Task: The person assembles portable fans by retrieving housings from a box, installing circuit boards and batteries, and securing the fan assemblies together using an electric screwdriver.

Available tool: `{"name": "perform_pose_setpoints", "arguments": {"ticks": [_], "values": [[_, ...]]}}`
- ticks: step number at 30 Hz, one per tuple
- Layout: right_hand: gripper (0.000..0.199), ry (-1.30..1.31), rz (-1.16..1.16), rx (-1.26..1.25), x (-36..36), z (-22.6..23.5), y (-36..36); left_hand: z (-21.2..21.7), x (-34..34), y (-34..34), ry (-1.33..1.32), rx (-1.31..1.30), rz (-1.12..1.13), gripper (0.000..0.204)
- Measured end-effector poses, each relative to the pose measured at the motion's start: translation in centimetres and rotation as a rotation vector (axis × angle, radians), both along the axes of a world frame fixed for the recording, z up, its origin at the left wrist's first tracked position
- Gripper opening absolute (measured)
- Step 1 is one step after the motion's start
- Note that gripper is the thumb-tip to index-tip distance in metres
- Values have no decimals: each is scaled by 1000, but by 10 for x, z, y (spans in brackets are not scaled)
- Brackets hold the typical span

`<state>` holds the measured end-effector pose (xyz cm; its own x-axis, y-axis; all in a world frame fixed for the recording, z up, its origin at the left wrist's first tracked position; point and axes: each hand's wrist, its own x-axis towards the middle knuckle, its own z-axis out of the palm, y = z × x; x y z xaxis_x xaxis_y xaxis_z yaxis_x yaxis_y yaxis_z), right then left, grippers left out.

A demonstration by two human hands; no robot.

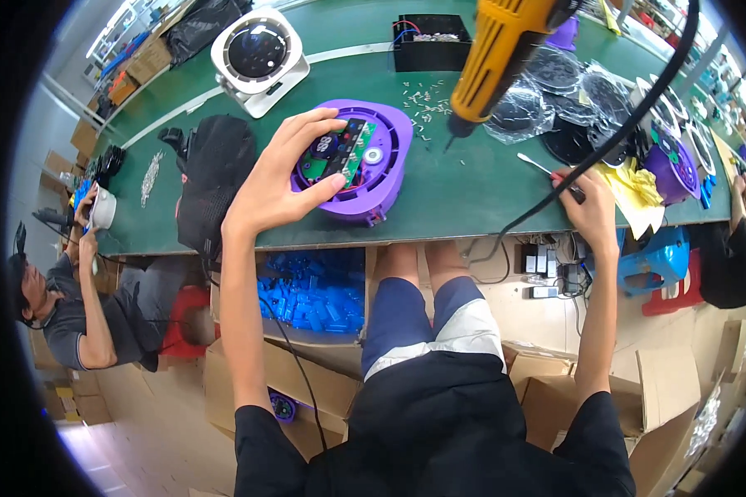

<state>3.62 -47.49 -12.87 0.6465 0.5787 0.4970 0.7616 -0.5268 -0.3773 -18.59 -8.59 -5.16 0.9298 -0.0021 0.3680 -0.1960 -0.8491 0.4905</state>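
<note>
Steadying the purple housing [379, 176]: my left grip [269, 178] clasps its side, spread wide; right grip [591, 203] closed on white-tipped tool [535, 164]. Next, I judge, tool meets housing.

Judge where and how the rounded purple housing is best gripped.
The purple housing is probably best taken by its curved outer rim, from the left, where the left hand touches it. The rim encloses a green circuit board that faces up, bare, and is better avoided.
</note>
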Motion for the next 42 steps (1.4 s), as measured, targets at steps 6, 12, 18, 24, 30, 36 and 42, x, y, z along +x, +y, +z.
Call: {"name": "perform_pose_setpoints", "arguments": {"ticks": [6,12,18,24,30,36,42], "values": [[18,-416,-217,213,3,7,35,-17,1,0,-288,49,32,36],[30,-99,273,1003,-55,85,62,-25,6,-3,-347,-67,27,35],[59,488,871,867,5,97,147,-36,26,0,-489,-86,101,38],[51,481,1220,809,21,128,220,-60,40,-3,-599,-331,224,46],[41,909,900,672,-20,166,229,-71,33,-9,-638,-307,287,45],[40,1006,1564,815,-9,188,268,-67,32,-19,-650,-275,325,44],[43,788,1017,918,-22,200,284,-79,34,-22,-601,-431,198,52]]}}
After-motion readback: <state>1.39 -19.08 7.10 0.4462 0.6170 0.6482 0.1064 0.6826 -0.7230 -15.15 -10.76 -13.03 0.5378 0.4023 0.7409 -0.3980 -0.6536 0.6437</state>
